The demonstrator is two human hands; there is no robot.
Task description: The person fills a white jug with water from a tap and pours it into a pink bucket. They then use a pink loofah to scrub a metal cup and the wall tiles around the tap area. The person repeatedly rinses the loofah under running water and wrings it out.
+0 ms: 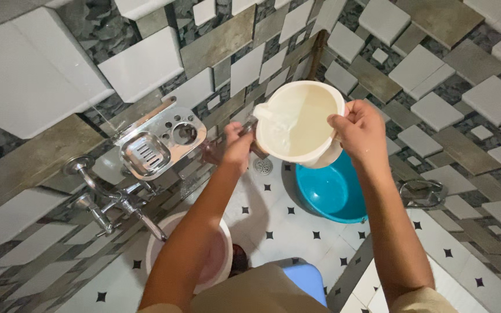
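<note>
**Cream jug held up over a tiled bathroom floor**

While the view looks straight down past both forearms, a cream plastic jug (298, 122) is held up at the centre of the frame, its mouth tipped toward the camera and a wash of water seen inside. The right hand (362, 134) is clamped on the jug's right rim, thumb over the edge. The left hand (238, 145) is closed at the jug's left side — what it grips there is hidden, so that cannot be told.

Just below the jug, right of centre, a blue basin (331, 194) sits on the white floor, with a floor drain (262, 166) near it. At the left, a chrome soap rack (156, 144) is fixed to the wall above a tap (117, 203). A pale bucket (218, 258) is seen at lower centre — partly hidden by the left forearm.
</note>
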